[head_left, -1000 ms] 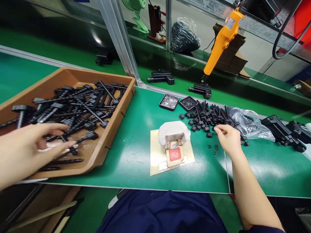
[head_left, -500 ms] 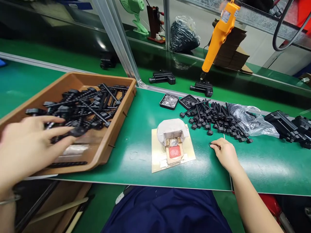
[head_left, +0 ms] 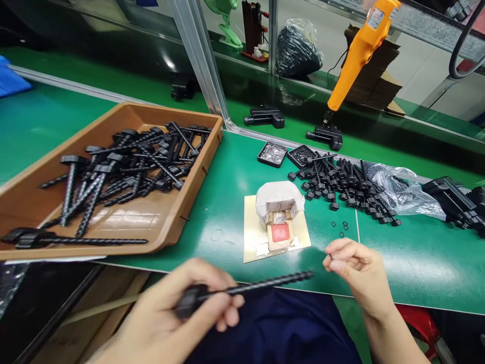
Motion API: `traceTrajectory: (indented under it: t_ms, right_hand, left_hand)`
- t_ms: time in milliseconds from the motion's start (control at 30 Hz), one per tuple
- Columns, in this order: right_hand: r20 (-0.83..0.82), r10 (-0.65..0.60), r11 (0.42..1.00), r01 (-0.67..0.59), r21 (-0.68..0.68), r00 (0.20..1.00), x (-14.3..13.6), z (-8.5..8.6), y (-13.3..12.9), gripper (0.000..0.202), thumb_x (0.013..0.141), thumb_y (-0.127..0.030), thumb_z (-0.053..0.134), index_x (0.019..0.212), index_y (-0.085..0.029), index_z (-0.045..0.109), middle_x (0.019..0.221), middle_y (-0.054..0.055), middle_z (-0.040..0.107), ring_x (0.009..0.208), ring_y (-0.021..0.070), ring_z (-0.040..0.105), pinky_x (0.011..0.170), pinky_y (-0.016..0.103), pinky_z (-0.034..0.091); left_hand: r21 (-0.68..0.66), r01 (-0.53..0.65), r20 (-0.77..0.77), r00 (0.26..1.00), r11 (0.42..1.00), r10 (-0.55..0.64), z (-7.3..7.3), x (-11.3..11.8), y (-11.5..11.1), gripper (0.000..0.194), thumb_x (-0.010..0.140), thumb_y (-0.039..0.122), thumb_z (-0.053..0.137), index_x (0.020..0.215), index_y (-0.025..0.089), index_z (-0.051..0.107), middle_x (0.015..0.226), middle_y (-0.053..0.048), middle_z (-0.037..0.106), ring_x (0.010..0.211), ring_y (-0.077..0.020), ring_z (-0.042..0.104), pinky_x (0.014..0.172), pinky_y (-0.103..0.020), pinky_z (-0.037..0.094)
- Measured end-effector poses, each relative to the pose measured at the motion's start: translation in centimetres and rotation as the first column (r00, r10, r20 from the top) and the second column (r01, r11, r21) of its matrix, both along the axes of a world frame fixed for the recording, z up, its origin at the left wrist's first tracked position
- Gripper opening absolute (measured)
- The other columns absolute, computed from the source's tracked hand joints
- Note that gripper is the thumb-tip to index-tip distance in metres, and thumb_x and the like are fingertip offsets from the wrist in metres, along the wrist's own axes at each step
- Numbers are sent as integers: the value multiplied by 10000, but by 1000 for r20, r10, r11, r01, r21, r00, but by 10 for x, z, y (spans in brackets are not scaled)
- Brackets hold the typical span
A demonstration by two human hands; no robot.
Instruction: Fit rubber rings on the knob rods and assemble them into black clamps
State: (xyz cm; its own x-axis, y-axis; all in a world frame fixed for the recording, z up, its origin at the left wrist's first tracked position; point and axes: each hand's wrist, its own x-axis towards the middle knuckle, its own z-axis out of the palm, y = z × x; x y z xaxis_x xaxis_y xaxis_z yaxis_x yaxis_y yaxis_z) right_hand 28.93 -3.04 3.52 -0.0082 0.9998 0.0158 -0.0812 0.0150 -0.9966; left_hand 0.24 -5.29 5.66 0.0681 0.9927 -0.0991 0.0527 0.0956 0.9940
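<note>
My left hand (head_left: 197, 308) grips a black threaded rod (head_left: 273, 282) by its knobbed end, with the shaft pointing right over the bench's front edge. Across from its tip, my right hand (head_left: 358, 268) is pinched; a small dark bit shows at the fingertips, probably a ring, mostly hidden. Several small black rings (head_left: 334, 224) lie on the green bench just behind my right hand. A white block fixture (head_left: 279, 198) with a red pad stands on a pale board between and beyond the hands. To the left, a brown tray (head_left: 174, 222) holds many similar rods.
Two small black trays of tiny parts (head_left: 272, 154) sit behind the fixture, beside a heap of black knobbed pieces (head_left: 341, 182) and a clear plastic bag (head_left: 409, 194). An orange power screwdriver (head_left: 356, 55) hangs over a black housing (head_left: 326, 136).
My left hand has left the brown tray with a rod and moved right, to the bench's front edge. My right hand has lifted off the bench toward me, uncovering the rings.
</note>
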Motion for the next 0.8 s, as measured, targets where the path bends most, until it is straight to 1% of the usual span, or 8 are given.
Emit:
traceTrajectory:
  t_ms: [67,167,267,367,500,633,733,800]
  right_hand:
    - [-149,56,998,-57,2,987,-13,4,-7,107,709,-211,849,724,-222,744,846,20,733,654,119,696,606,196,595]
    - [-179,59,997,-50,52,982,-23,6,-11,117,695,-192,863,704,-228,752,789,24,738,725,136,704,660,192,595]
    - [-217,23,998,-9,63,976,-26,4,-11,192,678,-202,881,822,-275,777,765,3,752,714,132,716,669,187,605]
    - [-229,26,998,-10,70,973,-25,2,-10,279,673,-236,887,925,-302,787,771,11,758,604,119,693,573,184,606]
    - [-123,32,988,-13,154,992,-23,7,-8,157,696,-266,872,835,-289,805,752,37,752,635,149,696,554,218,603]
    - [-40,62,983,-54,176,997,-24,13,-4,231,622,-208,912,799,-308,805,732,14,754,636,141,696,558,201,582]
    - [-127,83,990,-67,122,988,-30,13,-3,293,549,-182,941,771,-314,802,706,-2,746,579,119,673,515,174,558]
    - [-226,80,995,-64,80,971,-37,11,-4,299,549,-203,941,784,-324,801,701,-8,738,533,105,653,492,170,549]
  left_hand:
    - [-74,47,108,993,996,-39,1,24,-6,304,876,471,669,798,201,553,674,17,670,504,-94,619,491,-174,533]
    - [-99,113,195,977,989,-92,1,41,-10,334,903,502,614,793,205,510,613,34,649,508,-78,595,520,-156,524]
    - [-55,133,209,971,990,-118,-2,39,-11,292,933,476,580,821,219,501,599,56,626,529,-70,581,528,-137,504]
    - [-4,126,178,976,992,-124,-4,34,-13,242,960,442,551,843,235,504,612,74,618,539,-59,575,546,-128,496]
    - [21,142,149,978,990,-143,-5,32,-14,221,977,418,530,851,240,502,616,77,612,539,-61,569,553,-134,491]
    - [12,179,165,970,984,-179,-6,33,-13,235,980,426,523,843,239,488,615,75,620,543,-62,559,573,-145,489]
    - [-34,204,219,957,978,-192,-7,34,-12,267,974,447,521,826,230,471,603,62,624,533,-73,552,539,-156,480]
    - [-92,221,267,945,971,-190,-8,35,-12,301,961,475,528,810,226,456,597,59,617,517,-76,548,504,-157,473]
